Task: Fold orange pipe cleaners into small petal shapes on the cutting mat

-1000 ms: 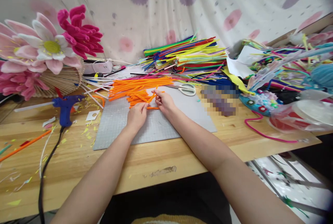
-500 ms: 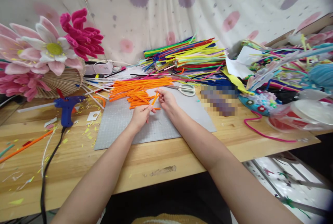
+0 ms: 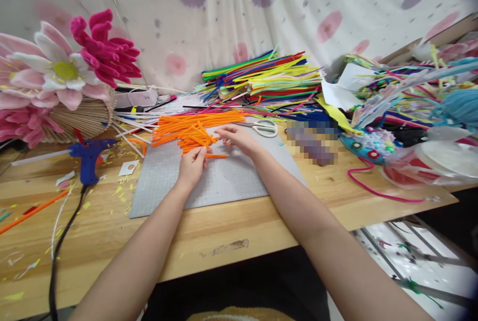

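Observation:
Orange pipe cleaners (image 3: 170, 129) lie in a long bundle at the back of a grey cutting mat (image 3: 164, 181), with a pile of shorter orange pieces (image 3: 192, 138) in front. My left hand (image 3: 193, 162) is closed in a pinch at the front of the short pile; what its fingertips hold is too small to make out. One orange piece (image 3: 217, 156) lies on the mat just right of that hand. My right hand (image 3: 235, 138) is held beside the pile with its fingers apart and nothing in them. White-handled scissors (image 3: 265, 129) rest at the mat's back edge.
A blue glue gun (image 3: 88, 161) with a black cord stands at the left, near plush flowers (image 3: 65, 69). Coloured pipe cleaners (image 3: 261, 77) are heaped behind the mat. A clear-and-red container (image 3: 421, 164) and a blue yarn ball (image 3: 457, 107) are at the right.
My hands have moved apart, the left one slightly leftward. My right hand has let go of the orange piece it pinched, and its fingers have opened. The view has shifted a little.

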A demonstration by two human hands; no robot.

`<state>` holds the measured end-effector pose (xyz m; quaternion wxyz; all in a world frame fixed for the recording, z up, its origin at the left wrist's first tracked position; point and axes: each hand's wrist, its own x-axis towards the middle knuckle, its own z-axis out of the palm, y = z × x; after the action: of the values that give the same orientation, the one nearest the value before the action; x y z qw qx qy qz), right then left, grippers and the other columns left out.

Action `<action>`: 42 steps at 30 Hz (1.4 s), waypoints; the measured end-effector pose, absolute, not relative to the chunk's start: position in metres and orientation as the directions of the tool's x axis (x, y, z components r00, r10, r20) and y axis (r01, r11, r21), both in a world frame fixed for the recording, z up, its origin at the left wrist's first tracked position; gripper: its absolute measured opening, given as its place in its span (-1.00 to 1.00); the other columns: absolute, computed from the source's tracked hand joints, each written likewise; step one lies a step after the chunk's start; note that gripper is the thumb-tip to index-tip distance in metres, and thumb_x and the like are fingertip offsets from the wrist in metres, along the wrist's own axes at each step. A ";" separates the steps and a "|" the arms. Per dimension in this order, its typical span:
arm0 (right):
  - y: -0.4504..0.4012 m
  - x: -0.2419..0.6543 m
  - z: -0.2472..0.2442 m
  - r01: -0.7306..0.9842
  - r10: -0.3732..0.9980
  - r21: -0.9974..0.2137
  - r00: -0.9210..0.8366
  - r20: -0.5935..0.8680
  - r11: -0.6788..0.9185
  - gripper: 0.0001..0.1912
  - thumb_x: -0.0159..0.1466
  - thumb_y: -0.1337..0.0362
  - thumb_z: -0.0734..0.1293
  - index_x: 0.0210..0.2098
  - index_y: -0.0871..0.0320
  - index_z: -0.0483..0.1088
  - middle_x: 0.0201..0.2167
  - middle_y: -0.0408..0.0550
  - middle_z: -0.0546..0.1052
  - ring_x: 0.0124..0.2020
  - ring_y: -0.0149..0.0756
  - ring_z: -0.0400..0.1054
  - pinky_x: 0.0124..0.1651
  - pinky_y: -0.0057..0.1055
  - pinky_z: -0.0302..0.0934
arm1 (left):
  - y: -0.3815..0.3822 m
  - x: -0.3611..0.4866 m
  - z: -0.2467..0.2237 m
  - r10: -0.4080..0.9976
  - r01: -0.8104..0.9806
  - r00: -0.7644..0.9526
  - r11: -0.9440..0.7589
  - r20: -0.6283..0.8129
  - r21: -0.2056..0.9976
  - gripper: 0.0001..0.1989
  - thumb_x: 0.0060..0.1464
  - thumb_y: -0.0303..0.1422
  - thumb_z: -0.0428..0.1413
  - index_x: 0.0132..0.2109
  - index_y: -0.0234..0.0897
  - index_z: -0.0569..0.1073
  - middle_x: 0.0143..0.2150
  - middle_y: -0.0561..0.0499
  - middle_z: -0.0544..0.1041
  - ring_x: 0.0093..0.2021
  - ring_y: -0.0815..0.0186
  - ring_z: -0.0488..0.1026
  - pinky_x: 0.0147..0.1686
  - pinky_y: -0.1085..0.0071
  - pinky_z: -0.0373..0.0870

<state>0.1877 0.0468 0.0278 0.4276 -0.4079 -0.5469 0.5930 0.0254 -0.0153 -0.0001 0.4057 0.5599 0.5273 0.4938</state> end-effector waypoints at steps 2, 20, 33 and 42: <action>0.042 0.177 0.025 0.013 0.939 -0.999 -0.343 0.033 0.040 -0.78 -0.06 0.26 0.42 -0.41 0.21 0.42 -0.57 -0.20 0.42 -0.59 -0.54 0.24 -0.62 -0.62 0.09 | -0.014 0.023 -0.002 0.987 0.222 -0.055 -0.136 0.152 0.965 -0.65 0.02 -0.13 0.02 -0.30 -0.32 0.52 -0.54 0.06 0.36 -0.57 0.44 0.27 -0.54 0.49 0.25; 0.026 0.158 0.019 0.109 0.886 -0.994 -0.459 -0.062 -0.013 -0.88 -0.01 0.30 0.35 -0.56 0.23 0.35 -0.68 -0.24 0.37 -0.66 -0.56 0.18 -0.61 -0.60 0.09 | -0.006 0.019 0.005 0.961 0.038 -0.217 -0.164 0.169 0.986 -0.77 -0.17 -0.22 0.18 -0.50 -0.32 0.42 -0.54 0.07 0.42 -0.50 0.42 0.32 -0.44 0.48 0.26; 0.019 0.150 0.015 -0.146 0.852 -0.960 -0.505 -0.136 -0.239 -0.75 0.02 0.26 0.41 -0.44 0.20 0.24 -0.64 -0.23 0.45 -0.62 -0.51 0.35 -0.50 -0.54 0.31 | -0.008 0.023 0.009 0.975 -0.158 -0.202 -0.130 0.097 0.979 -0.76 -0.23 -0.25 0.22 -0.47 -0.31 0.37 -0.51 0.11 0.42 -0.51 0.45 0.33 -0.44 0.49 0.29; 0.017 0.149 0.016 -0.181 0.851 -0.969 -0.522 -0.048 -0.166 -0.74 0.08 0.31 0.33 -0.36 0.13 0.11 -0.65 -0.28 0.46 -0.61 -0.46 0.39 -0.55 -0.55 0.31 | -0.009 0.025 0.008 0.984 -0.126 -0.173 -0.070 0.048 0.990 -0.63 -0.28 -0.17 0.24 -0.31 -0.32 0.46 -0.32 -0.02 0.52 -0.31 0.33 0.44 -0.25 0.37 0.37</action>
<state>0.1488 0.0165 0.0157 0.3718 -0.3173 -0.5282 0.6943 0.0251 -0.0086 0.0083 0.4723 0.4362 0.4918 0.5871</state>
